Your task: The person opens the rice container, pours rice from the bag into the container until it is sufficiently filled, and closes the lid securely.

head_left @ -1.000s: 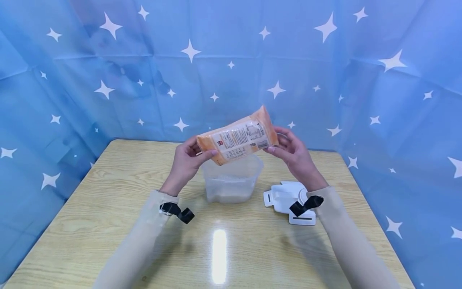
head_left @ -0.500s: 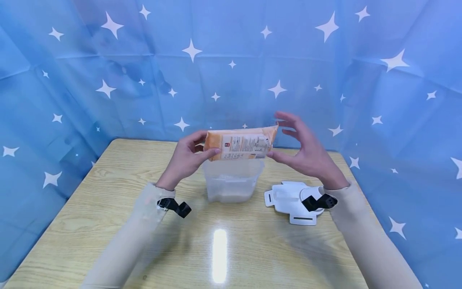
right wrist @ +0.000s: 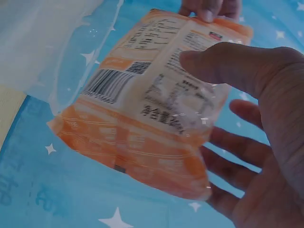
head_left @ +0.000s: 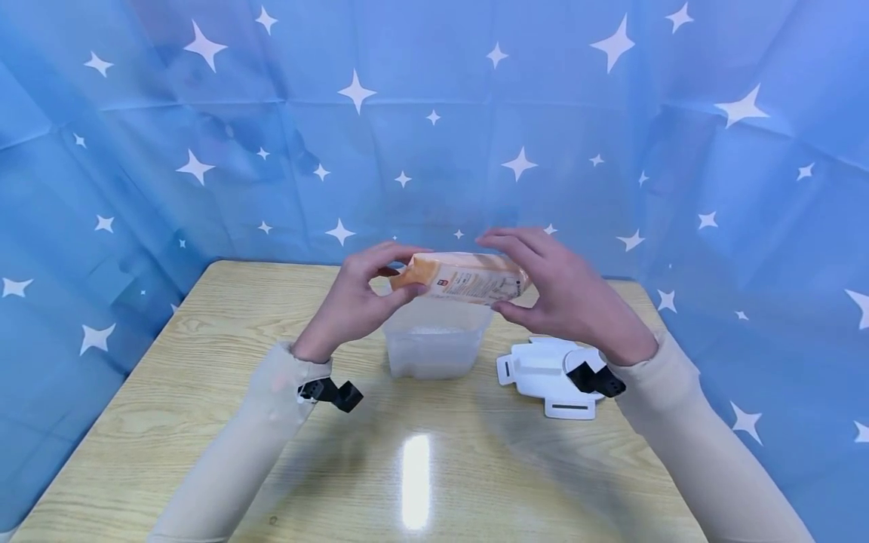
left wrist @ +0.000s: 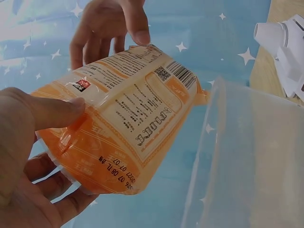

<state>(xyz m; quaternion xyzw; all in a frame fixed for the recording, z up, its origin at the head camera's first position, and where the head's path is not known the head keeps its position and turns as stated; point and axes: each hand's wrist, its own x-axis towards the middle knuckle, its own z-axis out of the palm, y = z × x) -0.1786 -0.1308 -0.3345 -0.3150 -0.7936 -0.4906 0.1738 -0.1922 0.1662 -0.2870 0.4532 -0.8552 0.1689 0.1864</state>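
Observation:
An orange-and-white plastic packet [head_left: 468, 279], printed with text and a barcode, is held up over a translucent plastic container [head_left: 434, 351]. My left hand [head_left: 360, 298] grips its left end, the thumb [left wrist: 61, 111] on the printed face and the fingers behind, as the left wrist view shows. At the other end my right hand [head_left: 570, 290] spans the packet, its thumb over the printed face [right wrist: 142, 90] and the fingers at the edge and partly hidden behind it. Both ends of the packet look sealed.
A white plastic piece [head_left: 543, 369] with slotted flaps and a round part lies on the wooden table [head_left: 204, 392], right of the container. Behind the table hangs a blue curtain [head_left: 434, 166] with white stars. Black camera mounts sit on both wrists.
The packet has gone from slanting up at its right end to tilting slightly downward there, and has shifted a little right. My right hand loosened, then came back around that end.

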